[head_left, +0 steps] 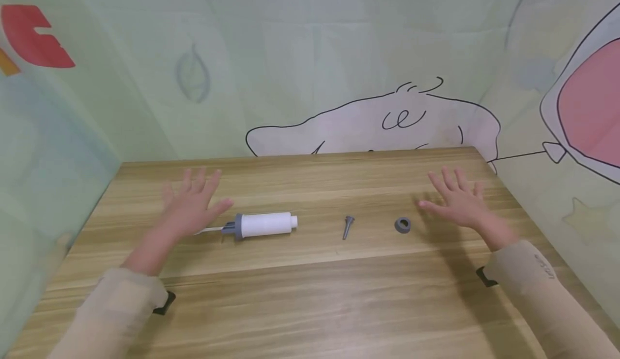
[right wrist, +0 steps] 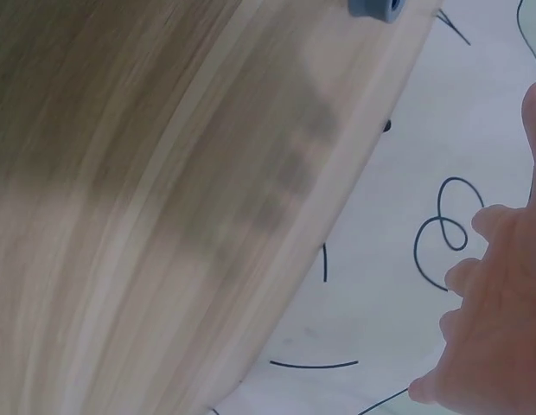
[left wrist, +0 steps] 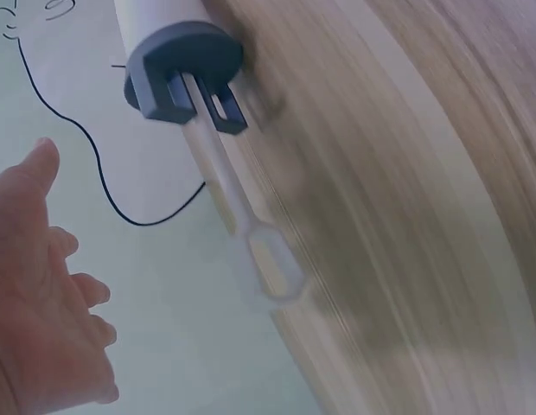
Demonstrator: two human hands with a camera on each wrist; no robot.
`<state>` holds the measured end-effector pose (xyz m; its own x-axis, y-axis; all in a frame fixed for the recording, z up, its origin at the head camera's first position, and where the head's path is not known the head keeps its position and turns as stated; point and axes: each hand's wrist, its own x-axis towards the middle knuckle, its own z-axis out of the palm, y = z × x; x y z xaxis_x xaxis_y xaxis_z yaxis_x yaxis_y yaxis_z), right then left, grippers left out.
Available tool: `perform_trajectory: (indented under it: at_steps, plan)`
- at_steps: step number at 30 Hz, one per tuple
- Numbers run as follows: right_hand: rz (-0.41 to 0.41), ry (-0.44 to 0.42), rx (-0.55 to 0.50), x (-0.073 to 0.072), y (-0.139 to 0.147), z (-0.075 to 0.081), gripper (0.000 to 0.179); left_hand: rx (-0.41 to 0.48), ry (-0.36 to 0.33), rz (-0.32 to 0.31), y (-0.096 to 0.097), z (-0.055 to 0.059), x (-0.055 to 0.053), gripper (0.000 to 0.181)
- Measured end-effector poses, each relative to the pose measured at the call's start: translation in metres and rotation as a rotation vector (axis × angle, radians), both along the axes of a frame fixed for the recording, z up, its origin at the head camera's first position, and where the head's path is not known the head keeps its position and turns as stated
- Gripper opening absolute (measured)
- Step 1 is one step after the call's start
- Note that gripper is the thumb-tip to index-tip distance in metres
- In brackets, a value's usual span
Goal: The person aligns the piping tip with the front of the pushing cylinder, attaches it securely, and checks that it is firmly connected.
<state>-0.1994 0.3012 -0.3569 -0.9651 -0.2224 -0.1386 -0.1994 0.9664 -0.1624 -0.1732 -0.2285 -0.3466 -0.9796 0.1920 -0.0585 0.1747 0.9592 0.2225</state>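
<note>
On the wooden table lies a syringe-like tube with a white barrel [head_left: 266, 224], a grey collar [head_left: 238, 226] and a thin pale rod [left wrist: 220, 164] ending in a loop. My left hand [head_left: 191, 208] hovers over the rod end, fingers spread, holding nothing. To the right of the barrel is a small grey tapered nozzle [head_left: 347, 227]. Farther right sits a grey ring [head_left: 402, 225] with a hole through it. Near that ring, my right hand [head_left: 457, 203] is raised above the table, fingers spread and holding nothing; the right wrist view shows only part of the ring.
The wooden table [head_left: 310, 305] has its far edge against a printed fabric curtain [head_left: 310, 68], which also closes in the left and right sides. Dark wrist bands [head_left: 164, 303] show at the sleeve cuffs.
</note>
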Motion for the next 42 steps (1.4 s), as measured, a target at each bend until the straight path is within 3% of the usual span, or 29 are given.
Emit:
perform_trajectory:
  at_steps: [12,22,26,36,42]
  plan:
    - [0.05,0.02,-0.023,0.003,-0.016,0.005,0.083,0.006,0.023,-0.092,0.035,0.0,-0.002,0.078]
    - [0.128,0.057,-0.039,0.005,-0.024,0.0,0.082,0.014,0.075,-0.16,0.06,-0.007,-0.008,0.07]
    - [0.174,0.087,-0.081,0.005,-0.026,-0.005,0.083,0.052,0.1,-0.197,0.072,-0.008,-0.007,0.067]
    - [0.193,0.043,-0.23,0.009,-0.031,-0.013,0.081,0.115,0.221,-0.297,0.106,-0.013,-0.006,0.055]
    - [0.217,0.05,-0.257,0.009,-0.031,-0.019,0.073,0.126,0.223,-0.329,0.125,-0.021,-0.007,0.05]
